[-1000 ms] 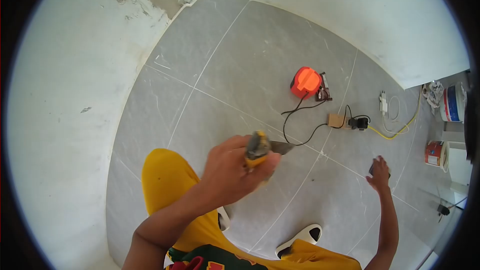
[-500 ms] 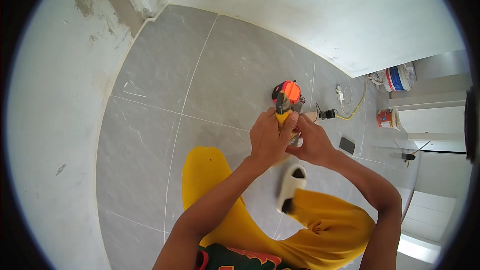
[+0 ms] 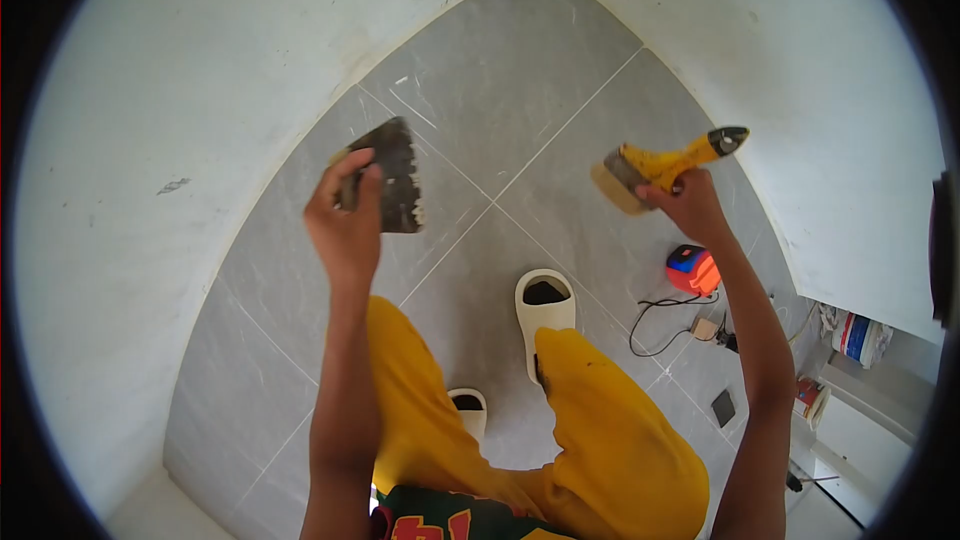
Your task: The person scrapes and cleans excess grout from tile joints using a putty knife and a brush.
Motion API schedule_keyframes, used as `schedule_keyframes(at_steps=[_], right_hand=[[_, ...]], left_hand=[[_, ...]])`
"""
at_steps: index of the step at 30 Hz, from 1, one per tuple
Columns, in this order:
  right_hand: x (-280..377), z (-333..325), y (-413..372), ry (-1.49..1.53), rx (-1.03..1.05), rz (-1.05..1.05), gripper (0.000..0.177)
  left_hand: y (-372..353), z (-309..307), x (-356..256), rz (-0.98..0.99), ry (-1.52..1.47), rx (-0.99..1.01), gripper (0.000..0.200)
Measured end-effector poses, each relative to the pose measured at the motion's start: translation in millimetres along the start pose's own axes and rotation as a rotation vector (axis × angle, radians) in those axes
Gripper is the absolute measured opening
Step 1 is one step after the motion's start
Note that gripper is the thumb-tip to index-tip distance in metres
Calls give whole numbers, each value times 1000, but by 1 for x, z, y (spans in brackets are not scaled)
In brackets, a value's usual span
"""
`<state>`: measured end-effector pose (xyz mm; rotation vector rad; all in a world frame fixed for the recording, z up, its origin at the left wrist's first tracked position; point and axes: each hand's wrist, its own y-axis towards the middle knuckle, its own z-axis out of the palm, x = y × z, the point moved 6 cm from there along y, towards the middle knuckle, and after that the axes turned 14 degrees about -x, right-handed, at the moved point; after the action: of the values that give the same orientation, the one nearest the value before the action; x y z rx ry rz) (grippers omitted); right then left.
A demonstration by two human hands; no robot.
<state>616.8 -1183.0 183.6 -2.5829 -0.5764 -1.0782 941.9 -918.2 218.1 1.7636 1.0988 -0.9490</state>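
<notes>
My left hand is closed on a putty knife, a wide dark scraper blade with white crusted bits along its edge. The handle is mostly hidden by the fingers. Out to the right, my right hand grips a paintbrush around its lower handle and metal band. The brush has a yellow handle with a black end, and its pale bristles point left. Both tools are held above the grey tiled floor, well apart from each other.
An orange and black device sits on the floor below my right hand, near a black cable and a plug adapter. A dark flat rectangle and buckets lie farther right. White walls meet ahead.
My hands were together in front of the orange device, and they have moved wide apart, one tool in each. The view has turned toward the corner, and the body stands higher.
</notes>
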Motion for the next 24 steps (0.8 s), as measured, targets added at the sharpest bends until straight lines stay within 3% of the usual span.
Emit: schedule_keyframes(at_steps=[2, 3, 4, 6, 9, 11, 13, 14, 15, 16, 20, 22, 24], right_hand=[[-8, 31, 68, 4, -82, -270, 42], [-14, 47, 100, -70, -147, -335, 42], [-18, 62, 127, -142, -209, -394, 42], [-20, 88, 174, -274, -200, -335, 40], [-33, 122, 213, -361, -395, -479, 30], [-58, 172, 217, -629, -278, -240, 27], [-20, 208, 171, -573, -310, -581, 24], [6, 214, 139, -400, -320, -564, 24], [55, 225, 66, -121, -228, -500, 29], [42, 260, 31, -242, 120, -371, 38], [12, 357, -138, 145, 989, -84, 56], [-4, 364, -171, -11, 1239, -122, 60], [-13, 346, -143, -30, 897, -160, 63]], left_hand=[[15, -30, 23, 110, 9, -65, 35], [13, -39, 17, -59, 47, 31, 52], [12, -48, 24, -70, 56, 40, 60], [10, -68, 39, -132, 108, 94, 56], [17, -102, 69, -132, 252, 150, 39], [25, -118, 83, -202, 300, 187, 27], [35, -127, 83, -263, 273, 261, 19], [36, -131, 76, -295, 222, 296, 18], [37, -122, 79, -337, 152, 342, 18], [36, -121, 82, -392, 140, 388, 18], [16, -89, 101, -480, 178, 492, 25], [1, -61, 108, -438, 248, 569, 31], [-21, -39, 121, -474, 324, 612, 33]])
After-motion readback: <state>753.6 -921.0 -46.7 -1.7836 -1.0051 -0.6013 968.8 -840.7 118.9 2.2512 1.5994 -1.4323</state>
